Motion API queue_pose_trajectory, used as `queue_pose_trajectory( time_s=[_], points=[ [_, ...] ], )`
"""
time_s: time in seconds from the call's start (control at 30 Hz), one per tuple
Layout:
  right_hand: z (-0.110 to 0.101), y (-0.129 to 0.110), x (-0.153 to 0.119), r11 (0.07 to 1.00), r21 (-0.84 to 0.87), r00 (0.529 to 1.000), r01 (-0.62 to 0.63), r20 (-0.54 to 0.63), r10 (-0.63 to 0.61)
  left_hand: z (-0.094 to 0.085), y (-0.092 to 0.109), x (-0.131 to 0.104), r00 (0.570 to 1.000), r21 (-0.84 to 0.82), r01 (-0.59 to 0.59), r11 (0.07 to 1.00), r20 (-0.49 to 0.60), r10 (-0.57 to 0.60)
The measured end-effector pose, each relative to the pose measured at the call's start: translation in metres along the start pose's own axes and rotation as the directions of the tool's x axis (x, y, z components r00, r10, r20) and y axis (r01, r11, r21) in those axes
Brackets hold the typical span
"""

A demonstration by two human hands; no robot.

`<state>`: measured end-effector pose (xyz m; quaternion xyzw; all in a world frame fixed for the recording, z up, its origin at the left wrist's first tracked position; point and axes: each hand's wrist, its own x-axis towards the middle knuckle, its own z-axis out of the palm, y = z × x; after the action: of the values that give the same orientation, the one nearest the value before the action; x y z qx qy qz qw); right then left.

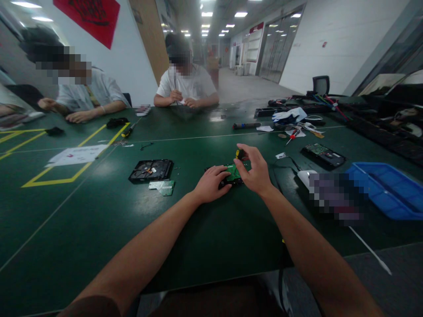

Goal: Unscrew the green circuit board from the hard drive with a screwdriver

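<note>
A hard drive with a green circuit board (pixel 234 174) lies on the green table in front of me. My left hand (pixel 213 182) rests on its left side, fingers pressed around the edge. Above its right part, my right hand (pixel 254 169) pinches a small screwdriver with a yellow and black handle (pixel 239 154); the tip is too small to make out. To the left lies a black drive (pixel 151 170), with a loose green circuit board (pixel 162 187) just below it. Tiny screws are scattered between the drives.
Another drive (pixel 323 156), a blue tray (pixel 388 187) and a white device with a cable (pixel 306 178) are on the right. Tools and gloves (pixel 289 116) lie farther back. Two people sit across the table, beside paper (pixel 77 155) and yellow tape.
</note>
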<state>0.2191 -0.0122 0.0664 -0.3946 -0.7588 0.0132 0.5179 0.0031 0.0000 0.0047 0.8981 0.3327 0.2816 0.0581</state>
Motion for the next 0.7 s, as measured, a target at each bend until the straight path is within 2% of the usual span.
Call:
queue_pose_trajectory(
  time_s=[0.13,0.7],
  points=[
    [-0.0002,0.0013,0.0006,1.000,-0.014,0.999,-0.008,-0.034,0.007,-0.0005,0.0011,0.0004,1.000,0.006,0.000,1.000,0.002,0.000],
    [0.0034,0.0042,-0.0014,0.989,0.122,0.997,-0.077,0.031,0.074,-0.0002,-0.0003,-0.0003,1.000,0.014,-0.005,1.000,-0.001,0.005]
  ],
)
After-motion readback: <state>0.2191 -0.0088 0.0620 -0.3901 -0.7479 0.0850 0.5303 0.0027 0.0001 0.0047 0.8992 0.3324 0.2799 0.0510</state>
